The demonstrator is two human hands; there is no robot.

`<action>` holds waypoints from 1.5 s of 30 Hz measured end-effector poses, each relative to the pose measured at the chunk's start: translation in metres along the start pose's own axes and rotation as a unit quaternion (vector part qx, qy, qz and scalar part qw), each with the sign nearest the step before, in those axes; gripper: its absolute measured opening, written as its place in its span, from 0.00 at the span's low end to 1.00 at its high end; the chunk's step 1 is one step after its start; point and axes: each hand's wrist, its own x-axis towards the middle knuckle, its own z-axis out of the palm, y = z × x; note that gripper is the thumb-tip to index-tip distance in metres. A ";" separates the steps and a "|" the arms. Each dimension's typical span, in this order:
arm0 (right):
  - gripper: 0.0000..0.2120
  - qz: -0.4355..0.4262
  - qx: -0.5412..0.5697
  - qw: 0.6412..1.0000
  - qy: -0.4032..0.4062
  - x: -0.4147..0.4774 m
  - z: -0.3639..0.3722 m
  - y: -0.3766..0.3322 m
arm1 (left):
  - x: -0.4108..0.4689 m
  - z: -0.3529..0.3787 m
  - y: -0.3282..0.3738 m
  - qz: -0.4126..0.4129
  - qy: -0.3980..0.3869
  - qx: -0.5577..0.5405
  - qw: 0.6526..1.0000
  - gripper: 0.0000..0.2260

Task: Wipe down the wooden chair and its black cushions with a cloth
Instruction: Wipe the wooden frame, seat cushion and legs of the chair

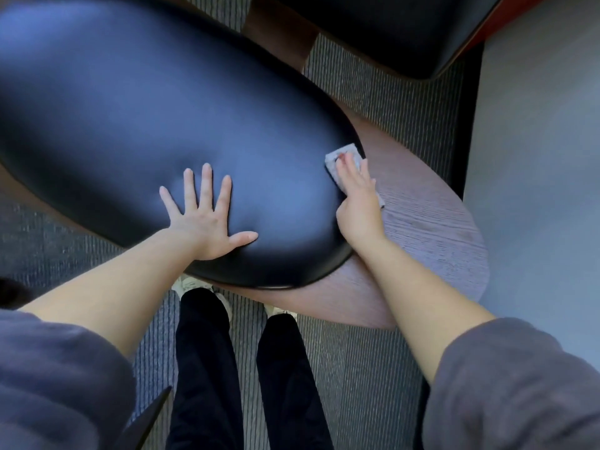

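Note:
A large glossy black cushion (146, 125) fills the upper left, set in a brown wooden chair shell (431, 228) whose edge curves round its right side. My left hand (207, 216) lies flat on the cushion with the fingers spread. My right hand (357, 196) presses a small grey cloth (345, 157) with straight fingers onto the seam where the cushion's right edge meets the wood. Most of the cloth is hidden under that hand.
A second black cushion (389, 34) in a wooden frame stands at the top right. Striped grey carpet (373, 92) covers the floor, with a plain grey surface (535, 157) at right. My legs in black trousers (207, 368) stand below the chair edge.

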 end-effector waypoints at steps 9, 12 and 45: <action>0.38 -0.017 0.015 0.997 -0.068 0.098 -0.021 0.010 | 0.002 0.004 -0.002 0.008 0.009 -0.014 1.000 0.48; 0.39 -0.027 0.041 0.997 -0.056 0.089 -0.018 0.021 | 0.001 0.003 -0.001 0.007 0.010 -0.011 1.000 0.49; 0.19 -0.781 -0.362 0.477 -0.176 -0.018 0.089 -0.104 | -0.034 0.056 -0.147 0.034 0.295 -0.021 0.955 0.31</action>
